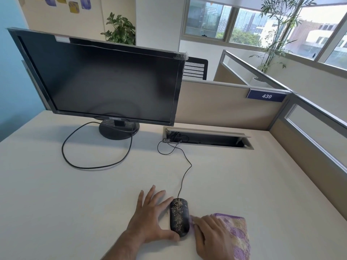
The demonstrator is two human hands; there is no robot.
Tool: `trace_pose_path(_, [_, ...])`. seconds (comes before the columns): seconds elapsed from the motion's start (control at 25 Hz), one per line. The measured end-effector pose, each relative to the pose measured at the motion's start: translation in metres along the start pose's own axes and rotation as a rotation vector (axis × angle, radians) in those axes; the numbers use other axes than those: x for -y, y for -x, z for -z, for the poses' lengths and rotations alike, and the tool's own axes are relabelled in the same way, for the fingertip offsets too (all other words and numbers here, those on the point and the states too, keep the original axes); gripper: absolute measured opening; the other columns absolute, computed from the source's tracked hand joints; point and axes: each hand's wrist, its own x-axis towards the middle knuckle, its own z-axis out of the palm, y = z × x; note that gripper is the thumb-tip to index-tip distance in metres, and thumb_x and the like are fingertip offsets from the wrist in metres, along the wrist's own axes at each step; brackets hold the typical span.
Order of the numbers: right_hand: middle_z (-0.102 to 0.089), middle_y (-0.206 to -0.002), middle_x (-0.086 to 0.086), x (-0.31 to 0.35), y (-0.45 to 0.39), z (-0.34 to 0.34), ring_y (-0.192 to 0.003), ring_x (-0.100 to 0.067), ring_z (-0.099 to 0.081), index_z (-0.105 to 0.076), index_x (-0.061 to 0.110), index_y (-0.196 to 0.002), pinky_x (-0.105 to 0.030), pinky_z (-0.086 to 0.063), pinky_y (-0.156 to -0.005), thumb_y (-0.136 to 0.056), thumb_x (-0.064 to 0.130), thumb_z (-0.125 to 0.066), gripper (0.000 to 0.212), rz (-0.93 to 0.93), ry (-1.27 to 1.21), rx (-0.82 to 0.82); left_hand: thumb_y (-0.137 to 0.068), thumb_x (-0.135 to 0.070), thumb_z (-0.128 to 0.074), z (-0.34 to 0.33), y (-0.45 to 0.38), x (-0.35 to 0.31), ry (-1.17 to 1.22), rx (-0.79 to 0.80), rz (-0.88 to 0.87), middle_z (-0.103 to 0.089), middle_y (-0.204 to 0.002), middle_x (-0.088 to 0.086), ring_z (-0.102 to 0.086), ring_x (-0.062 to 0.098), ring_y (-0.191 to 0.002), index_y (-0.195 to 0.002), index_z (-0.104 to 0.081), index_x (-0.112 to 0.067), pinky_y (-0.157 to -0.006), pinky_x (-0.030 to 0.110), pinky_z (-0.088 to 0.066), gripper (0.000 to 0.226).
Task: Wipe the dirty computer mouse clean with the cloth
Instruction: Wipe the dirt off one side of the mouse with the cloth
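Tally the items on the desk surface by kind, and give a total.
Monitor: 1
Mouse: 1
Cloth: 1
Loose looping cable: 1
Total: 4

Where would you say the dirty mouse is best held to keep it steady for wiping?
By its long sides, from the left. The mouse lies lengthwise with grit along its top, so the left hand should pinch its flanks and near end, thumb at the base. That leaves the top free for the cloth under the right hand.
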Motion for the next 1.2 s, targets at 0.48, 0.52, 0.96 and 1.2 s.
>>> trace_pose_path(0.48, [-0.064,-0.081,0.003,0.000,0.001,-0.010,-0.064,-0.020,-0.051,-0.075,0.026,-0.095,-0.035,-0.039,-0.062,-0.104,0.026,-0.039,0.037,0.210,0.040,-0.103,-0.039,-0.108,-0.047,-0.001,-0.001,0.002,0.004,0.008,0.006,-0.009,-0.166,-0.014,0.030,0.009,-0.147,-0.154,-0.019,-0.047,-0.120,0.053,0.017,0.133])
trace_pose_path(0.52, [-0.065,-0.080,0.003,-0.001,-0.001,-0.010,-0.064,-0.020,-0.051,-0.076,0.026,-0.094,-0.035,-0.039,-0.062,-0.104,0.025,-0.039,0.039,0.205,0.036,-0.108,-0.039,-0.108,-0.047,-0.001,-0.001,0.001,0.005,0.009,0.006,-0.009,-0.166,-0.014,0.030,0.009,-0.147,-0.154,-0.019,-0.047,-0.119,0.054,0.017,0.133])
trace_pose_path(0.96, [-0.064,-0.081,0.002,-0.007,-0.029,-0.014,-0.068,-0.020,-0.052,-0.076,0.024,-0.095,-0.031,-0.039,-0.063,-0.101,0.027,-0.042,0.034,0.159,0.054,-0.017,-0.040,-0.108,-0.047,-0.002,-0.001,0.002,0.000,-0.001,-0.004,-0.010,-0.166,-0.013,0.030,0.010,-0.147,-0.155,-0.021,-0.045,-0.119,0.055,0.017,0.133])
trace_pose_path(1.2, [-0.063,-0.079,0.003,-0.008,-0.038,-0.013,-0.065,-0.021,-0.052,-0.075,0.025,-0.092,-0.034,-0.042,-0.057,-0.100,0.031,-0.048,0.029,0.154,0.040,0.026,-0.041,-0.109,-0.046,-0.003,-0.002,0.003,-0.005,-0.002,-0.002,-0.010,-0.166,-0.013,0.030,0.009,-0.147,-0.154,-0.021,-0.046,-0.119,0.054,0.017,0.132])
